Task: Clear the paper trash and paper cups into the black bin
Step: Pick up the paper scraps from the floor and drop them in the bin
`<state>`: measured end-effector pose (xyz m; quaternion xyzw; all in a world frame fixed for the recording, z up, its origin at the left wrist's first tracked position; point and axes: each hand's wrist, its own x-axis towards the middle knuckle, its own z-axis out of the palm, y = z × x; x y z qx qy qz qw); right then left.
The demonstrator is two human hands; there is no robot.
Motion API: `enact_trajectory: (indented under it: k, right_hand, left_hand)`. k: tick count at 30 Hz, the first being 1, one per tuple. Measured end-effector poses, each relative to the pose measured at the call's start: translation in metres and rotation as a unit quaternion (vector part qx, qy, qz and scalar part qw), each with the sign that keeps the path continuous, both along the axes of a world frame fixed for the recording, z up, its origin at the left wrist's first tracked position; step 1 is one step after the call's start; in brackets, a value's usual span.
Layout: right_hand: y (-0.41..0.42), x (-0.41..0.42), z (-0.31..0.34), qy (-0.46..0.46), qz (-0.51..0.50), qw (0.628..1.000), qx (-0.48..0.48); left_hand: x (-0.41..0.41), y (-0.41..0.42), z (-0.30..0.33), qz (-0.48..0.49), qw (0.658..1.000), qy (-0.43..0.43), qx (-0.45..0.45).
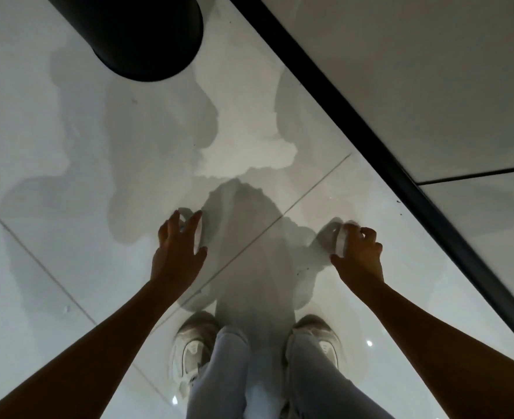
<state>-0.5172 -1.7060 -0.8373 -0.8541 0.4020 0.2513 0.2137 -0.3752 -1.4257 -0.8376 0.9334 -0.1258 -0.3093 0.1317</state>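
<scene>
Down near the glossy tiled floor (53,252), the left hand (178,252) curls round a pale paper cup (199,234), and the right hand (360,255) grips what looks like a second cup (339,241), though blur makes that uncertain. Both holds are light fingertip ones; squeezing could crush a cup, and a loose pinch could drop it before the black bin (147,34), which stands ahead to the left. A dark wall edge (370,140) closes the right side; bare floor lies open toward the bin.
</scene>
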Motion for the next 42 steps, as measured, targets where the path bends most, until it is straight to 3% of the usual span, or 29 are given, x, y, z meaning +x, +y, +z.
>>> enact_trajectory:
  k: [10,15,20,33,37,42]
  right_hand:
    - [0.001,0.013,0.001,-0.037,-0.023,0.999,-0.003]
    - [0.006,0.057,0.023,-0.099,-0.026,0.995,0.021]
    - [0.034,0.117,0.096,-0.164,-0.005,0.985,0.062]
    - [0.126,0.253,0.379,-0.245,0.037,0.961,0.124]
    - [0.141,0.29,0.413,-0.27,0.046,0.952,0.135]
    - [0.146,0.341,0.407,-0.294,0.062,0.944,0.137]
  left_hand:
    - [0.008,0.002,-0.008,-0.016,1.0,-0.025,-0.01]
    - [0.031,-0.003,0.02,-0.009,0.997,-0.058,-0.044]
    - [0.069,-0.005,0.097,0.049,0.994,-0.074,-0.06]
    - [0.136,0.048,0.385,0.199,0.965,-0.094,-0.143]
    - [0.168,0.063,0.421,0.221,0.958,-0.096,-0.155]
    - [0.19,0.067,0.424,0.268,0.947,-0.071,-0.162]
